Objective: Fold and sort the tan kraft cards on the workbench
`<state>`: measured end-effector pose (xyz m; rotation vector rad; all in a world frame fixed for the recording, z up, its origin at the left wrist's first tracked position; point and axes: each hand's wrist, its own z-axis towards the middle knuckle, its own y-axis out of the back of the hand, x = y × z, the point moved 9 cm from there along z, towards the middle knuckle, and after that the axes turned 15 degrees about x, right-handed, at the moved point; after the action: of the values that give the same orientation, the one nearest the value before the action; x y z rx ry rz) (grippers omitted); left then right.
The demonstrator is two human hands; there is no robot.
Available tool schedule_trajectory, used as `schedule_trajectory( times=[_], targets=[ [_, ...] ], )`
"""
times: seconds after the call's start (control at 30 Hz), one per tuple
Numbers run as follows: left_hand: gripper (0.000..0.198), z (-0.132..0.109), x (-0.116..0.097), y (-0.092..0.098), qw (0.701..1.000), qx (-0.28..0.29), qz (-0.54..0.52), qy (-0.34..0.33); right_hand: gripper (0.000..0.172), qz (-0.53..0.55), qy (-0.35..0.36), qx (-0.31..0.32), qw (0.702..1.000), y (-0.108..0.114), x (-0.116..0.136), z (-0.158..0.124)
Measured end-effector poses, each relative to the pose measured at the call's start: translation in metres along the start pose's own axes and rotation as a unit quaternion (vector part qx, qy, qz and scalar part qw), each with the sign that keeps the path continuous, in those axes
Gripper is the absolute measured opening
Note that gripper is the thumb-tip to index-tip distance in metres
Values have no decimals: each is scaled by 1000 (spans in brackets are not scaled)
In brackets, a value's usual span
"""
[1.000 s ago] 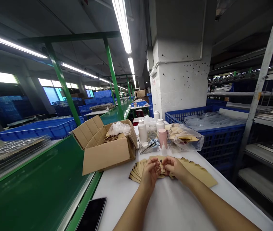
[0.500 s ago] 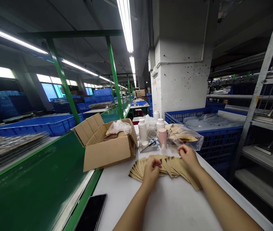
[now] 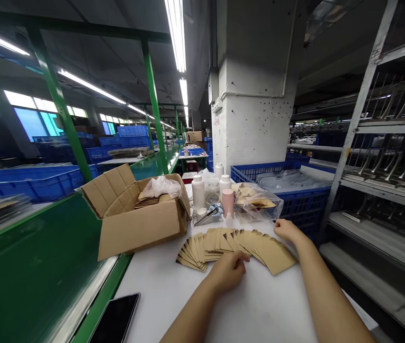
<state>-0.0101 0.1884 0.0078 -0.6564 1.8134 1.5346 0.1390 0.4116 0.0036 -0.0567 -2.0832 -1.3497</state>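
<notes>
**Brown paper packets (image 3: pixel 220 240) fanned out on a white table (image 3: pixel 159 305), both hands beside them**

From my remote seat, I see the packets overlapping in an arc directly in front of the hands. The left hand (image 3: pixel 228 272) is curled down on the fan's near edge, touching it (whether it has pinched a packet, I cannot tell). The right hand (image 3: pixel 288 230) is relaxed and half open, holding nothing, just beyond the fan's far edge at its right end. Past the fan, ahead of the hands, stand a pink bottle (image 3: pixel 228 202) and a white bottle (image 3: pixel 198 191), beside a clear plastic bag (image 3: pixel 257 202) of brown paper. Left of the left hand sit an open cardboard box (image 3: pixel 138 224) and a phone (image 3: pixel 114 318). A blue crate (image 3: pixel 302 207) stands beyond the right hand.
</notes>
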Motion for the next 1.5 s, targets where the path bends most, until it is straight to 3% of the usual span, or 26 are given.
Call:
schedule_trajectory(
  times=[0.13,0.3,0.5,0.7,0.9,1.0,1.13,1.3,1.5],
  targets=[
    [31,1,1,1,1000,-4,-15,-4,10,-8,-16,96,995,-13,-10,-13],
    [31,1,-2,1,1000,-1,-16,1,13,-21,3,133,991,-22,-11,-18],
    [32,2,-2,1,1000,-5,-3,-5,10,-27,56,78,995,-12,0,-13],
    [31,3,0,1,1000,-6,7,0,11,-4,43,111,993,-17,-1,-15],
    [31,1,-3,2,1000,-8,15,2,6,1,34,61,998,-7,-4,-13],
    [30,0,-10,3,999,-20,38,-6,8,5,37,43,998,-6,-5,-12],
    [32,-4,-31,0,995,-37,67,-63,9,10,33,15,999,-1,-4,-13],
    [40,-8,-60,-20,982,12,115,-149,15,10,67,-5,998,4,4,-22],
    [56,-7,-65,-41,976,88,125,-155,21,57,129,-2,990,-10,6,-41]
  ],
)
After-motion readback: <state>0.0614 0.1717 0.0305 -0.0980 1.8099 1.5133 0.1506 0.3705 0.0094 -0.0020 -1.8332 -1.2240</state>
